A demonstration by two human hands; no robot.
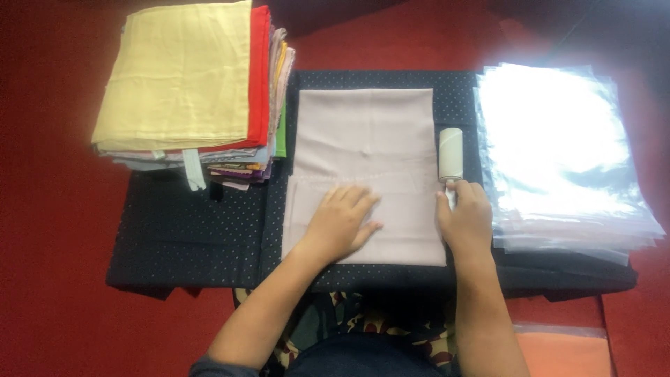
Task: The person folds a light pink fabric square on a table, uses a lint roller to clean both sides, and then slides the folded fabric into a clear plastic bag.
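Observation:
A folded pale pink cloth (363,139) lies flat on a dark dotted cover (188,230) in the middle. My left hand (342,222) presses palm-down on the cloth's lower half, fingers spread. My right hand (466,218) grips the handle of a white lint roller (451,155), whose roll rests just past the cloth's right edge on the dark cover. The handle is mostly hidden inside my fist.
A tall stack of folded fabrics (188,84), yellow on top with red beneath, stands at the back left. A shiny pile of clear plastic bags (558,153) fills the right side. An orange bagged item (565,352) lies at the bottom right on the red floor (49,209).

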